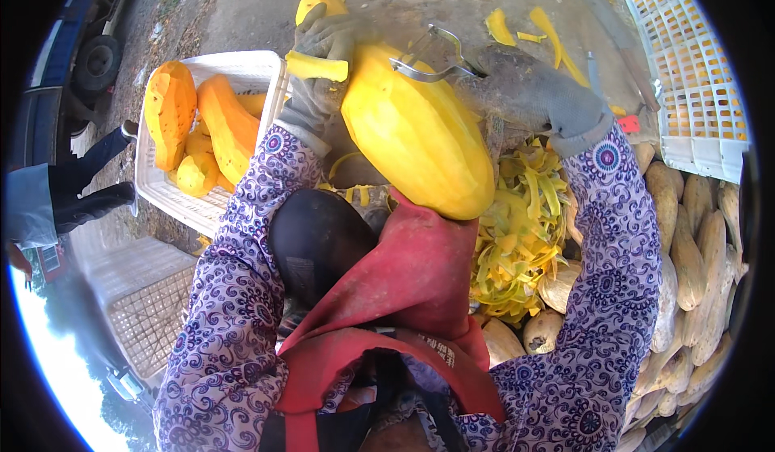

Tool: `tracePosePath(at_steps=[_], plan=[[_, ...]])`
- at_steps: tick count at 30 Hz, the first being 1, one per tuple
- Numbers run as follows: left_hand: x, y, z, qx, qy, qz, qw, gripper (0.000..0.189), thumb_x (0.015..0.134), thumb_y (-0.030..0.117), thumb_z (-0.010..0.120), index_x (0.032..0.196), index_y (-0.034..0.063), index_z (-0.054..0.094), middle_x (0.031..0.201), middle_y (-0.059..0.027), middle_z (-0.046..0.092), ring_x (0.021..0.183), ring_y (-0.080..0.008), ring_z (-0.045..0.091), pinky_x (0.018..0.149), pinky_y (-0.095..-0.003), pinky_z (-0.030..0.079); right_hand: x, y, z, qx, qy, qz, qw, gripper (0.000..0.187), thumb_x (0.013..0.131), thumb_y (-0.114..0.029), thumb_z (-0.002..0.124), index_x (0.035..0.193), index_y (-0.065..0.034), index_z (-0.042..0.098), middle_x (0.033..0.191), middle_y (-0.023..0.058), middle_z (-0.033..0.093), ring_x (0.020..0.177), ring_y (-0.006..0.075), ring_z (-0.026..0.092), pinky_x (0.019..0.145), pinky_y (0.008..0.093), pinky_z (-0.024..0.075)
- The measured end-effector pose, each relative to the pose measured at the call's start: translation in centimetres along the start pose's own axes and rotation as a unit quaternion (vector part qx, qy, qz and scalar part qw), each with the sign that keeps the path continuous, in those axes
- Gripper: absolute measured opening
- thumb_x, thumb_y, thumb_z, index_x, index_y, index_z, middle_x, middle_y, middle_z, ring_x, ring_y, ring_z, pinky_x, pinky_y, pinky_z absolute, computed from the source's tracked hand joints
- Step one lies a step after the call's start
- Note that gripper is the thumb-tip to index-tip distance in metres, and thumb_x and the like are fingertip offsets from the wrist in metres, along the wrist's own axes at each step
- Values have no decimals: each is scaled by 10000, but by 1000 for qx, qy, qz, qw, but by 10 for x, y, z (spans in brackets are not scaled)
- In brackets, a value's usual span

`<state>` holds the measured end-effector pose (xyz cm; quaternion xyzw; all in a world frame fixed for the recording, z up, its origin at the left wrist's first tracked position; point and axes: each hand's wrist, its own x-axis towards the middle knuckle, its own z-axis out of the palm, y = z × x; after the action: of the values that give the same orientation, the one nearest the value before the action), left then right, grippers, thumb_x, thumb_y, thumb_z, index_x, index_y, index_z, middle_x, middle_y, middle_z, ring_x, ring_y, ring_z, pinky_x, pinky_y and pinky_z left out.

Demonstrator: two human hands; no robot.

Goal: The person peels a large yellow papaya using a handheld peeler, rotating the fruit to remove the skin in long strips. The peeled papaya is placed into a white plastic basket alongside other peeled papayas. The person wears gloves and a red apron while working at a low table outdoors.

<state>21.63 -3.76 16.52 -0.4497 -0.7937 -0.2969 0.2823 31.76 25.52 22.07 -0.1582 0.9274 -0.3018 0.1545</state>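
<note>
My left hand, in a grey work glove, grips the far, narrower part of a large peeled yellow squash. A yellow rounded end shows beyond the fingers, and a yellow strip lies across the back of the glove. The squash's wide end rests on the red apron over my lap. In my right hand, also gloved, is a metal peeler; its wide frame is at the squash's upper right side. The glove hides the peeler's handle.
A white plastic crate at left holds peeled orange squashes. Peelings are heaped right of my lap, beside piled unpeeled squashes. A white crate and a long-bladed knife lie at upper right. A person's legs show at far left.
</note>
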Motion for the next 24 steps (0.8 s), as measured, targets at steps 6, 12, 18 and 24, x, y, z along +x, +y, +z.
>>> tracePosePath(at_steps=[6, 12, 18, 24], plan=[[-1, -2, 0, -65, -9, -25, 998, 341, 979, 325, 478, 1019, 98, 729, 1089, -62, 724, 1109, -234, 645, 1156, -458, 312, -9, -12, -23, -54, -138, 62, 987, 457, 971, -441, 566, 1171, -33, 620, 1062, 191, 657, 1010, 336, 641, 864, 419, 505], [2, 1, 0, -65, 0, -13, 998, 371, 978, 364, 476, 1033, 99, 729, 1089, -61, 724, 1113, -232, 643, 1158, -457, 306, -112, -21, 30, 25, -16, 85, 996, 210, 889, -200, 631, 1011, -29, 625, 836, 184, 624, 778, 382, 620, 697, 453, 503], [-3, -5, 2, -55, 8, -11, 998, 385, 976, 384, 476, 1039, 100, 729, 1091, -59, 724, 1115, -231, 643, 1159, -456, 304, -175, -33, 80, 38, 53, 80, 995, 95, 807, -83, 635, 827, -23, 563, 672, 192, 553, 619, 371, 583, 553, 464, 453], [-1, -3, 3, -53, 6, -3, 999, 401, 974, 403, 476, 1045, 101, 729, 1092, -57, 724, 1118, -230, 642, 1159, -455, 302, -126, -50, 35, -44, 122, 72, 989, 184, 844, -207, 657, 938, -50, 634, 768, 165, 647, 724, 385, 639, 666, 472, 516]])
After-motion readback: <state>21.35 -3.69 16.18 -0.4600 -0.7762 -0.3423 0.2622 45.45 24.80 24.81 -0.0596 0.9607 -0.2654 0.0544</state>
